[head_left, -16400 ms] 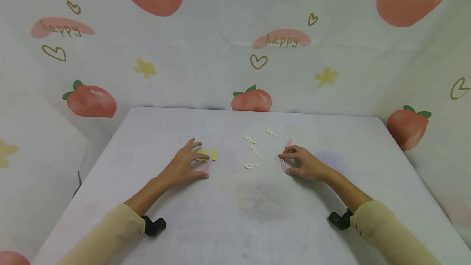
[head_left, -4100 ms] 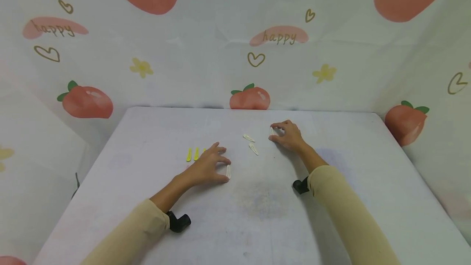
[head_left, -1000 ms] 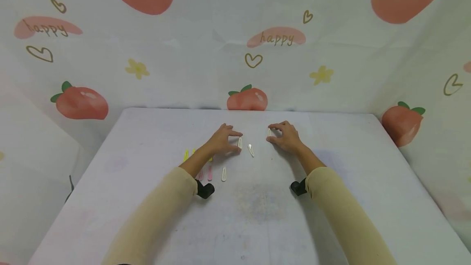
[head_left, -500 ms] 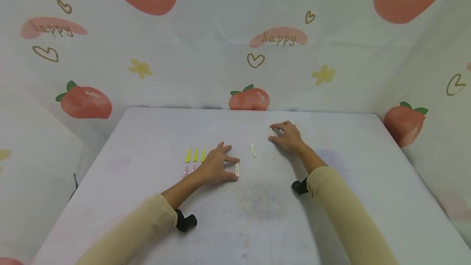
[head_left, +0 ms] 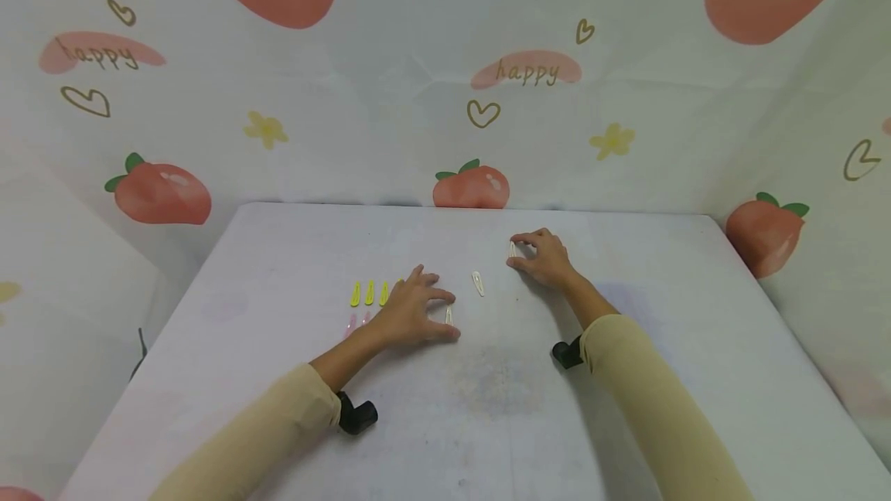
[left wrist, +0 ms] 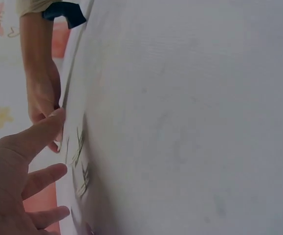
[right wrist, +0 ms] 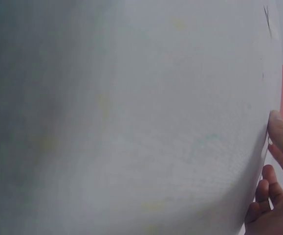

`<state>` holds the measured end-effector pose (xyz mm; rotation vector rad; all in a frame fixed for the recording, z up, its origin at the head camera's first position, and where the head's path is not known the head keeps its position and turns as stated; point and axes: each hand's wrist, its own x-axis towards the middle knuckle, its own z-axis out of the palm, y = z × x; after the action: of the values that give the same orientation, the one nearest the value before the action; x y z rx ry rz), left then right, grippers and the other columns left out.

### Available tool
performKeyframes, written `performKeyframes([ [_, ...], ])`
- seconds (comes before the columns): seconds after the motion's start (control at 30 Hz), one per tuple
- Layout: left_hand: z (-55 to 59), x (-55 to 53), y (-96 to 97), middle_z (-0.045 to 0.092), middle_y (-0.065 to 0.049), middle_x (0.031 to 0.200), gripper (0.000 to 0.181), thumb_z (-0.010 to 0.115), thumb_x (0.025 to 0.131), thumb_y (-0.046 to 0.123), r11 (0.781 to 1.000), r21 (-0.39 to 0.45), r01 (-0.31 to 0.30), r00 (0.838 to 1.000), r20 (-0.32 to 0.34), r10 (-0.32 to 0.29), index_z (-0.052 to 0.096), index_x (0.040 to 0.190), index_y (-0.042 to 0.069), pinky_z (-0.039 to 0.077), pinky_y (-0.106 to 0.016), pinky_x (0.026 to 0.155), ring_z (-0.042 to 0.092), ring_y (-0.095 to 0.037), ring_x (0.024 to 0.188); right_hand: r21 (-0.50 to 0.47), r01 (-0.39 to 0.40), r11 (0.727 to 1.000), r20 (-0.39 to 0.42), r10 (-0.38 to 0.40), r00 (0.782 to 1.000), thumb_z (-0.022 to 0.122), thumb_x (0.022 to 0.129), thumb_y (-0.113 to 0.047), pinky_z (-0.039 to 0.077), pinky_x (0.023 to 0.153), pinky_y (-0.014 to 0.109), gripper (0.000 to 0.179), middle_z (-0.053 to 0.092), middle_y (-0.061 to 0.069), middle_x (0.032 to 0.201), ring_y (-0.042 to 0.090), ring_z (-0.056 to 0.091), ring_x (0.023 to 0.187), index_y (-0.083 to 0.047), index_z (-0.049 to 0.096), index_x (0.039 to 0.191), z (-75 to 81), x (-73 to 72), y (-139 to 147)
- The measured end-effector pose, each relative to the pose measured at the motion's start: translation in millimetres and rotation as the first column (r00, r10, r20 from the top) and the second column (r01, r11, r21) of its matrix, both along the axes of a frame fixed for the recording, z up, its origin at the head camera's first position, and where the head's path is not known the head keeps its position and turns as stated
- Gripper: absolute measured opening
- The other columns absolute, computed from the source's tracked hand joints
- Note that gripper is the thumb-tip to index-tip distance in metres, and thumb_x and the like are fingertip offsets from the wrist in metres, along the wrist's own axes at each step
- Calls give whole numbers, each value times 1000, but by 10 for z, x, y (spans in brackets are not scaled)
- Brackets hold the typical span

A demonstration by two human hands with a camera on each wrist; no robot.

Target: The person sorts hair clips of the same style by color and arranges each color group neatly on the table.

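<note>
My left hand (head_left: 415, 314) hovers around a white snap hair clip (head_left: 448, 316) on the table, thumb and index finger parted at its two ends. In the left wrist view the fingers of this hand (left wrist: 14, 176) are spread, with pale clips (left wrist: 84, 181) lying on the table beyond them. My right hand (head_left: 546, 257), farther back, pinches another white hair clip (head_left: 512, 250) endwise between thumb and index finger. Between the hands lies a loose white hair clip (head_left: 478, 283), slightly slanted. In the right wrist view only part of the right hand (right wrist: 280, 171) shows.
Yellow hair clips (head_left: 370, 293) stand in a row left of my left hand, the last partly covered by it. Pink hair clips (head_left: 351, 325) lie in front of them, some hidden by my left hand and forearm. The white table (head_left: 557, 424) meets a printed backdrop (head_left: 390, 138) behind.
My left hand brought a white clip from the back toward the front, set it beside the row and has just parted its fingers from it. My right hand keeps its clip nearly still.
</note>
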<state>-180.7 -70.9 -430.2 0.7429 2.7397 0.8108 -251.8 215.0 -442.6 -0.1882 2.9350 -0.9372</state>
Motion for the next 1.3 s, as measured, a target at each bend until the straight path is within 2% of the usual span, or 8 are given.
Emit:
performKeyframes([
  [0.13, 0, -129, 88, 52, -18, 143, 44, 80, 83, 40, 999, 47, 3, 1000, -23, -1, 73, 119, 14, 21, -59, 116, 23, -39, 148, -4, 0, 1000, 4, 0, 1000, 74, 91, -25, 36, 97, 56, 48, 50, 25, 128, 40, 47, 117, -5, 62, 133, 7, -1, 2],
  [0.23, 0, -239, 166, 51, -18, 144, 41, 75, 89, 32, 999, 40, 25, 999, -41, -24, 70, 125, 12, 21, -55, 117, 22, -38, 148, 2, -4, 1000, -3, 4, 1000, 74, 91, -26, 36, 97, 55, 48, 50, 25, 128, 40, 47, 116, -5, 62, 133, 3, -4, 4],
  [0.47, 7, -448, 341, 44, -20, 150, 40, 57, 101, 23, 993, -50, 108, 992, -60, -111, 59, 140, 14, 21, -52, 118, 19, -39, 149, -4, 1, 1000, 13, -1, 1000, 74, 90, -27, 36, 99, 56, 49, 50, 24, 129, 40, 46, 118, -7, 62, 133, -4, -16, -1],
  [0.57, 6, -501, 390, 43, -21, 151, 36, 54, 103, 24, 987, -84, 134, 988, -62, -139, 62, 137, 16, 22, -53, 117, 19, -41, 149, -4, -1, 1000, 10, 1, 1000, 74, 91, -27, 36, 99, 56, 49, 50, 24, 129, 40, 46, 118, -6, 62, 133, -6, -14, -4],
  [0.73, 2, -527, 395, 45, -22, 148, 29, 57, 101, 21, 986, -85, 145, 987, -60, -151, 70, 125, 14, 25, -55, 116, 21, -44, 147, -2, -3, 1000, 13, 3, 1000, 74, 91, -27, 36, 99, 56, 49, 49, 25, 129, 40, 46, 118, -6, 62, 134, -6, -12, -14],
  [1.07, -4, -455, 303, 49, -20, 146, 23, 69, 94, 19, 988, -34, 148, 988, -33, -149, 75, 115, 14, 26, -56, 115, 23, -40, 148, 1, 9, 1000, 27, -9, 1000, 73, 91, -28, 35, 100, 55, 50, 48, 24, 131, 40, 45, 119, -7, 61, 135, 1, -20, -9],
  [1.17, -11, -451, 318, 48, -20, 147, 30, 75, 90, 23, 988, -34, 151, 988, -28, -152, 73, 118, 14, 26, -55, 115, 22, -39, 148, 5, 15, 1000, 28, -15, 1000, 73, 91, -28, 36, 100, 55, 49, 49, 24, 131, 40, 45, 119, -7, 61, 135, 0, -17, -5],
  [1.3, -17, -475, 363, 46, -19, 148, 51, 80, 85, 33, 990, -52, 134, 990, -40, -136, 67, 130, 14, 26, -51, 116, 21, -37, 149, 1, 10, 1000, 24, -11, 1000, 73, 91, -28, 36, 100, 55, 49, 49, 24, 130, 40, 45, 119, -7, 61, 134, -3, -7, -7],
])
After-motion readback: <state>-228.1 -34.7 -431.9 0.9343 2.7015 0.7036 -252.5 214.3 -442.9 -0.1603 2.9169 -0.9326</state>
